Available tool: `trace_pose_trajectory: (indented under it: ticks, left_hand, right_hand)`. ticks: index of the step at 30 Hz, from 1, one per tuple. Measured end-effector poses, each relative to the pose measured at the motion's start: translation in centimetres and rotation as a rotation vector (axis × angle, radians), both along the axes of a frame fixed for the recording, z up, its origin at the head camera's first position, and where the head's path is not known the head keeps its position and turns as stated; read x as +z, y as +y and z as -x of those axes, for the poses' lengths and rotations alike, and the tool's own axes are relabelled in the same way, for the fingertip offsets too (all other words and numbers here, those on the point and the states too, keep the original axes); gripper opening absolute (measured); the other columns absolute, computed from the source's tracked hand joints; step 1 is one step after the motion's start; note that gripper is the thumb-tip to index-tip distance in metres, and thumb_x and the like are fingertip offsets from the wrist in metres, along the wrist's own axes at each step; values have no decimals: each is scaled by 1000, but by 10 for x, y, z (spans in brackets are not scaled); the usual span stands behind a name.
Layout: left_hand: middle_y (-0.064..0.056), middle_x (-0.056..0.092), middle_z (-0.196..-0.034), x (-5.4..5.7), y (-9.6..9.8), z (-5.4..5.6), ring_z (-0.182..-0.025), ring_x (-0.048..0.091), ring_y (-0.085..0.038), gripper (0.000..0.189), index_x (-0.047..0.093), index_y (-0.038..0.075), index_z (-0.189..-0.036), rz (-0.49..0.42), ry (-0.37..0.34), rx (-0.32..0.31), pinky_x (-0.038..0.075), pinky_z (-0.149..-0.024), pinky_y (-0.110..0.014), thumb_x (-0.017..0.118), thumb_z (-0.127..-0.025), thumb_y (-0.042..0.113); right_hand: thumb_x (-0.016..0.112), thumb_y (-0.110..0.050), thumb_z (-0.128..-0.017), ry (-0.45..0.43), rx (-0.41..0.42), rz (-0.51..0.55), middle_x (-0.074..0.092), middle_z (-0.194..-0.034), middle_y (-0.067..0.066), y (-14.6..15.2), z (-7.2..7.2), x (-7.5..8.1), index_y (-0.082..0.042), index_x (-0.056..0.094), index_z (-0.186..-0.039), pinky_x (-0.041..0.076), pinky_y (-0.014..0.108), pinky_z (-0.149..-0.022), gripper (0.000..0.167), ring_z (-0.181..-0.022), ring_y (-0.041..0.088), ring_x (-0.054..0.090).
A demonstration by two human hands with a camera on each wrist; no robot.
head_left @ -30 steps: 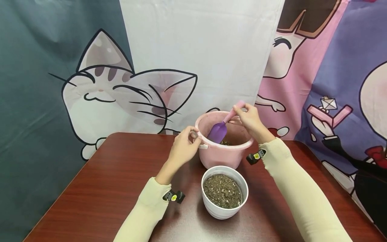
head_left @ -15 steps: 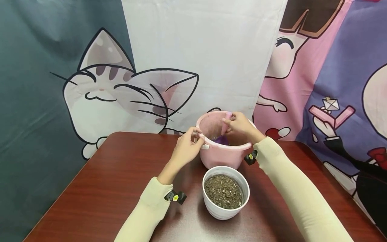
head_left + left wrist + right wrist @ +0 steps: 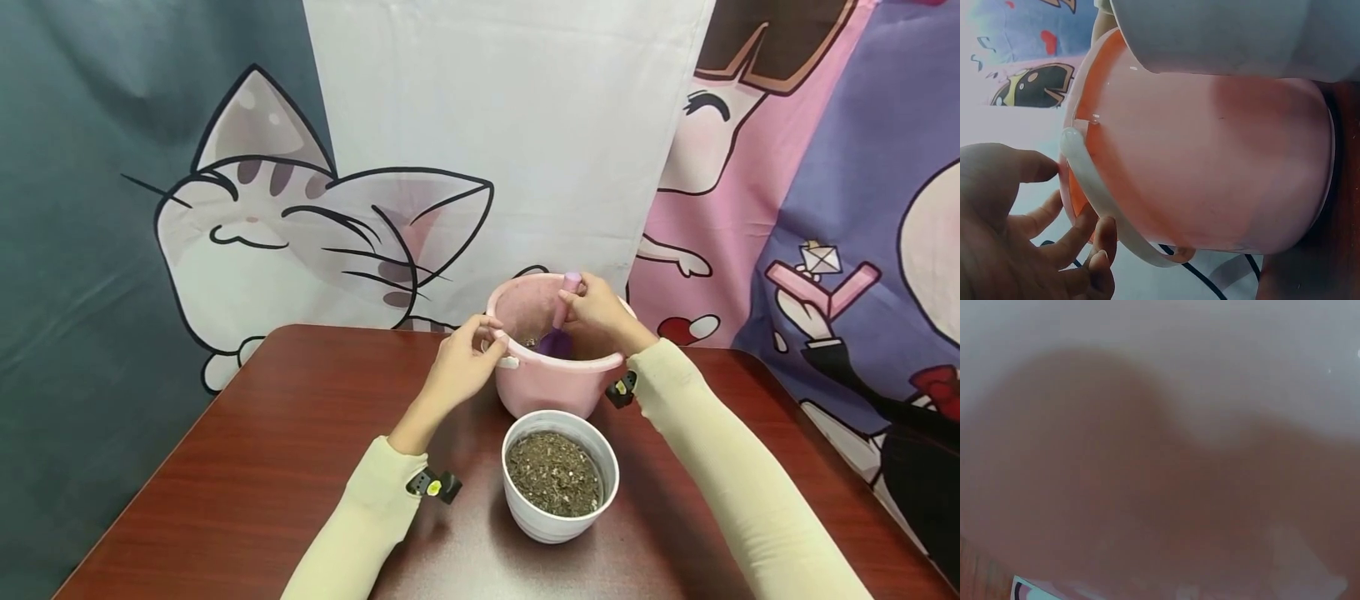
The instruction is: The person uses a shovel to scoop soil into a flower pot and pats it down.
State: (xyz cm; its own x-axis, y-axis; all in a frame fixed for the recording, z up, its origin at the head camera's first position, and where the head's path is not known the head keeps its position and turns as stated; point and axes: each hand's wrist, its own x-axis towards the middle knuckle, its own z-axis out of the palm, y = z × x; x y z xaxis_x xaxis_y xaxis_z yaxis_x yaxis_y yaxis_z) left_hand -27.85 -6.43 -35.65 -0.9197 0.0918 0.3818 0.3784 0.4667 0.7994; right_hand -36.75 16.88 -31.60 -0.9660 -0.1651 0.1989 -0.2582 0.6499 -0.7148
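My right hand (image 3: 602, 312) grips the pink handle of a trowel (image 3: 557, 343), its purple blade down inside a pink bucket (image 3: 551, 390). Some dark soil shows beside the blade; the blade's tip is hidden behind the near rim. At the bucket's left side my left hand (image 3: 463, 367) pinches the rim between thumb and fingers. The left wrist view shows this hand (image 3: 1035, 206) close to the bucket's white carrying handle (image 3: 1100, 194). Just in front of the bucket stands a white flowerpot (image 3: 551, 530) filled with soil (image 3: 557, 475). The right wrist view is too blurred to read.
Everything stands on a dark red wooden table (image 3: 300, 433). Behind it hangs a cartoon-printed cloth (image 3: 510, 108), close to the bucket's far side. Dark cables (image 3: 1200, 278) run behind the bucket in the left wrist view.
The right hand has lowered the trowel into the bucket and turned it from slanting to nearly upright. The left hand has stayed at the rim; the flowerpot has not moved.
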Motion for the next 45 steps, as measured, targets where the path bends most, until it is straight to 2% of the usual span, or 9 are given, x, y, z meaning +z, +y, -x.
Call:
trace_pose_trajectory:
  ticks: [3, 8, 13, 19, 21, 29, 35, 41, 45]
  left_hand:
    - [0, 71, -98, 0, 0, 1, -84, 59, -22, 20, 65, 18, -112, -15, 3, -11, 45, -73, -34, 63, -94, 26]
    - [-1, 71, -100, -1, 0, 2, -85, 60, -23, 21, 66, 17, -113, -32, -1, -18, 46, -74, -33, 64, -94, 26]
    - [-3, 71, -103, -1, -1, 2, -84, 60, -21, 23, 66, 15, -115, -30, -1, -24, 46, -74, -33, 65, -95, 25]
    - [-7, 71, -105, -1, -2, 2, -83, 61, -24, 24, 66, 12, -116, -37, 17, -37, 47, -73, -33, 67, -95, 21]
    - [-8, 71, -105, -1, -2, 2, -83, 61, -25, 24, 66, 12, -116, -34, 16, -41, 47, -73, -33, 67, -95, 22]
    - [-8, 71, -105, -2, -2, 1, -83, 62, -25, 26, 65, 9, -118, -40, 5, -41, 47, -74, -33, 67, -95, 21]
    - [-9, 71, -105, -2, -1, 2, -83, 62, -27, 25, 65, 9, -118, -61, 5, -56, 47, -72, -32, 67, -95, 20]
    - [-8, 71, -105, -1, -1, 2, -81, 62, -26, 23, 65, 11, -117, -66, -8, -55, 47, -71, -31, 67, -96, 20]
    - [-6, 71, -105, -1, -1, 1, -79, 60, -22, 24, 65, 12, -118, -58, -14, -55, 47, -70, -31, 67, -96, 21]
  right_hand:
    - [54, -14, -101, -34, -5, -66, 59, -118, 35, 2, -1, 1, 15, 48, -129, 45, 48, -98, 40, -109, 39, 56]
    - [53, -19, -102, -96, 11, -173, 62, -114, 33, 4, 0, 1, 14, 51, -126, 48, 48, -96, 41, -104, 40, 61]
    - [56, -22, -99, -58, 31, -290, 63, -115, 31, 3, 1, 1, 13, 53, -127, 45, 49, -98, 45, -108, 39, 58]
    - [59, -25, -96, -85, -2, -329, 60, -123, 31, 3, 2, 1, 10, 48, -137, 46, 49, -98, 54, -116, 43, 56]
    - [59, -24, -95, -72, -5, -339, 62, -119, 30, 4, 3, 1, 10, 53, -132, 46, 49, -97, 50, -113, 41, 57]
    - [60, -20, -95, -269, 171, -147, 66, -69, 13, 4, 1, -1, 10, 67, -90, 57, 32, -62, 31, -62, 21, 68]
    - [63, -25, -95, -197, 150, -226, 59, -62, 2, 4, 2, 0, 6, 73, -86, 51, 28, -61, 34, -62, 15, 59]
    - [64, -21, -96, -355, 157, 44, 68, -66, 14, 5, 1, -1, 16, 69, -97, 59, 40, -68, 37, -64, 25, 71]
    - [66, -23, -94, -350, 105, 112, 67, -63, 11, 8, 0, 0, 13, 69, -88, 58, 33, -64, 36, -59, 20, 69]
